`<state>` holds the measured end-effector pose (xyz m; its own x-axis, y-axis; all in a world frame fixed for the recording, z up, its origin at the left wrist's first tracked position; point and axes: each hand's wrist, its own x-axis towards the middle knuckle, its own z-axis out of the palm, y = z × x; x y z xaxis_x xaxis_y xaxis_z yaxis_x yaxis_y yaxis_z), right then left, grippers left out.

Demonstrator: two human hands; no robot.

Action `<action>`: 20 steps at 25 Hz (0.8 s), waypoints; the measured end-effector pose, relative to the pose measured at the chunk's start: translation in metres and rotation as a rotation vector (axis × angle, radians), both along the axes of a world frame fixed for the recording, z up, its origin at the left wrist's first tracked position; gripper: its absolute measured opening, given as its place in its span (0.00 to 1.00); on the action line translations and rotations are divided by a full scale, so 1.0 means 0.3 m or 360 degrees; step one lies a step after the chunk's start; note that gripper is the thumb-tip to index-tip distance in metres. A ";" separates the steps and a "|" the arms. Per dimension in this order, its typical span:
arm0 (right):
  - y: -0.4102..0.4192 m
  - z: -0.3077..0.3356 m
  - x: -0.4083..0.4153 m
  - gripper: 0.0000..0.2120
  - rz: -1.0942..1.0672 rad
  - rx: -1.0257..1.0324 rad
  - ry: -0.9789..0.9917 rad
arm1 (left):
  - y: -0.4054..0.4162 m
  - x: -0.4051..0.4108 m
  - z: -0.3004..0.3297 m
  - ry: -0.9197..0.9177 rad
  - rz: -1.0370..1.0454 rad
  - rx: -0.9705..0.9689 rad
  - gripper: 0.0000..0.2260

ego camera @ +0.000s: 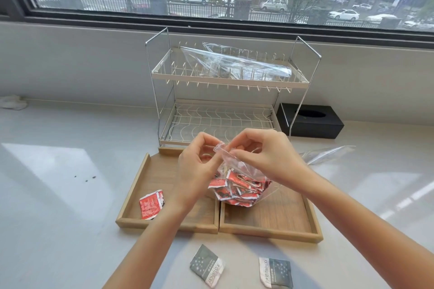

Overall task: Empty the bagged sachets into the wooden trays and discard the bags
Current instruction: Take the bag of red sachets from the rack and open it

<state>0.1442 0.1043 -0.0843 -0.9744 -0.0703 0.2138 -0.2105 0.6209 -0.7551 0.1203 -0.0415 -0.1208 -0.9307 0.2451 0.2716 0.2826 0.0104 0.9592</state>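
1. The step in hand looks like opening the zip seal of the clear bag (pixel 244 171) of red sachets (pixel 237 189). Judging from the grip, it goes best if each side of the seal is pulled apart evenly, keeping the mouth up so nothing spills early.
2. The bag hangs just above the right wooden tray (pixel 270 220), over the seam with the left wooden tray (pixel 131 195).
3. The left hand (pixel 196 162) has its fingers curled, pinching the bag's top edge.
4. The right hand (pixel 260 152) likewise pinches the seal, fingertips close together.
5. A few loose red sachets (pixel 151 204) lie in the left tray's near corner.
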 end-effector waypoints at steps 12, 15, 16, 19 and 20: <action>0.032 0.047 0.000 0.02 0.0118 0.0029 -0.0189 | -0.011 0.015 0.012 0.0063 -0.0186 0.0001 0.13; 0.032 0.080 0.019 0.13 0.0256 0.0101 -0.0286 | -0.006 0.004 0.012 0.0027 -0.0084 0.0032 0.05; 0.029 0.085 0.027 0.15 0.0288 0.0138 -0.0304 | -0.005 -0.003 0.012 0.0014 -0.0040 0.0035 0.03; 0.031 0.086 0.028 0.10 0.0172 0.0230 -0.0108 | 0.001 -0.007 0.017 -0.0020 -0.0011 0.0035 0.02; 0.039 0.089 0.022 0.08 0.0106 0.0184 -0.0054 | 0.004 -0.005 0.019 -0.0029 -0.0026 0.0044 0.02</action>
<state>0.1509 0.1159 -0.0574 -0.9732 -0.1573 0.1674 -0.2297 0.6895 -0.6869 0.1187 -0.0404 -0.1150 -0.9314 0.2529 0.2618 0.2653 -0.0209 0.9639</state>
